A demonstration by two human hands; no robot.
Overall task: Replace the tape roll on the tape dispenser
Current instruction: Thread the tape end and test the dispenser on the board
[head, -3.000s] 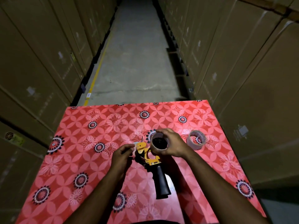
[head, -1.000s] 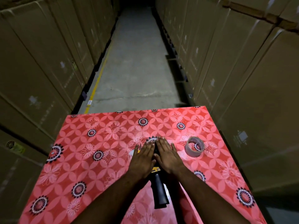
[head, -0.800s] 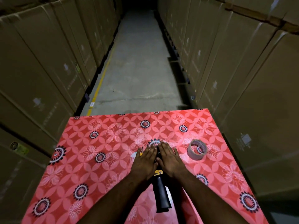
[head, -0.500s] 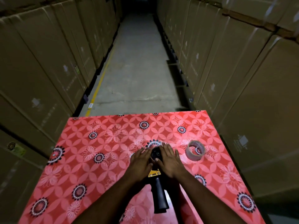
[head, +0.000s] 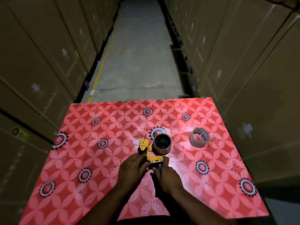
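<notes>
Tape dispenser (head: 150,153): your left hand (head: 132,168) and right hand (head: 165,173) clamped on its handle. Mounted roll (head: 162,144): may sit unseated. Blade: may nick your fingers.

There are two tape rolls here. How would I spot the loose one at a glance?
Start at the red flower-patterned tablecloth, then go to its right side, past the yellow tape dispenser that both hands hold. The pale, thin-walled tape roll lies there alone, unlike the brown tape roll mounted on the dispenser.
</notes>
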